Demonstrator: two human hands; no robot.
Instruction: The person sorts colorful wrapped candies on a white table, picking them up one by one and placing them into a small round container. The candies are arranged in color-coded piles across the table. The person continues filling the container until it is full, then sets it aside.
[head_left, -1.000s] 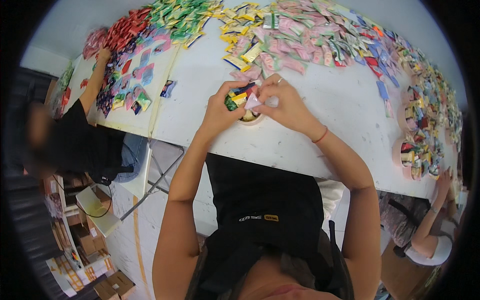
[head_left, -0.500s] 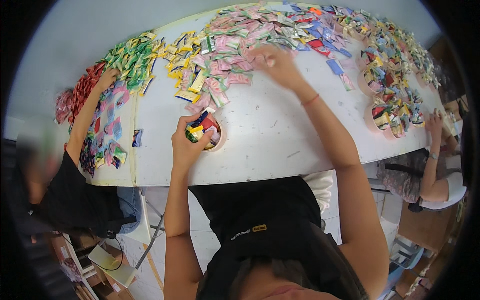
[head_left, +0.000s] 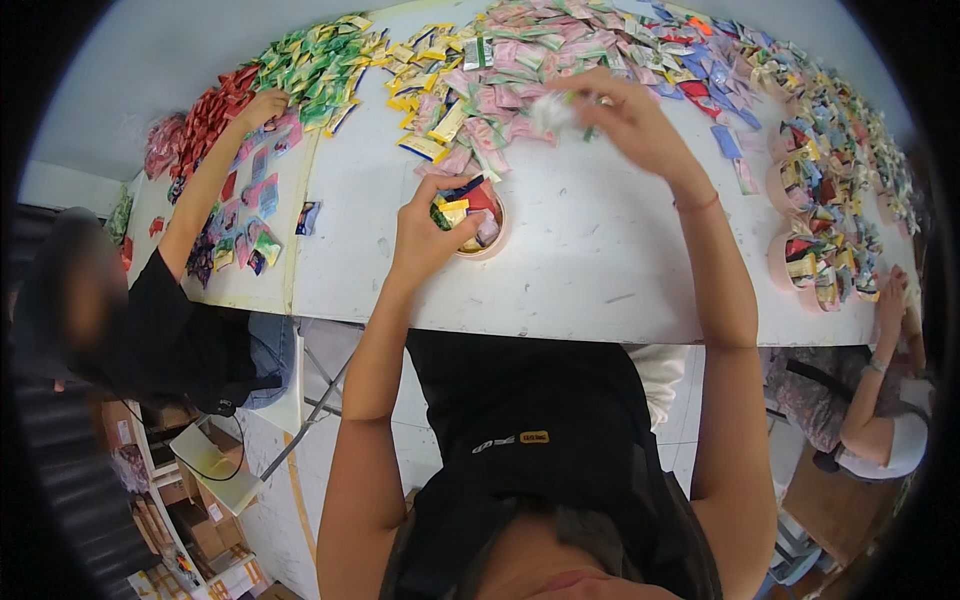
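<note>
My left hand (head_left: 432, 228) is wrapped round the left side of a round pale pink tub (head_left: 502, 232) on the white table, its thumb lying over the contents. Small wrapped sweets in red, yellow, lilac, green and dark blue fill the tub. Farther right, my right hand (head_left: 630, 125) is raised over the near edge of a pile of pink packets (head_left: 515, 95). Between its fingertips is a small white wrapped packet (head_left: 556, 113) with some green, smeared by motion.
Yellow packets (head_left: 425, 75), green packets (head_left: 310, 70) and red packets (head_left: 210, 115) lie in heaps at the far left. Filled tubs (head_left: 780, 262) crowd the right side. A co-worker's hand (head_left: 264, 106) reaches in at left; another person's hand (head_left: 890, 295) is at the right edge.
The whole view has shifted, so the table sits farther right and higher. A white packet now shows at my right fingertips. My left hand keeps its hold on the tub.
</note>
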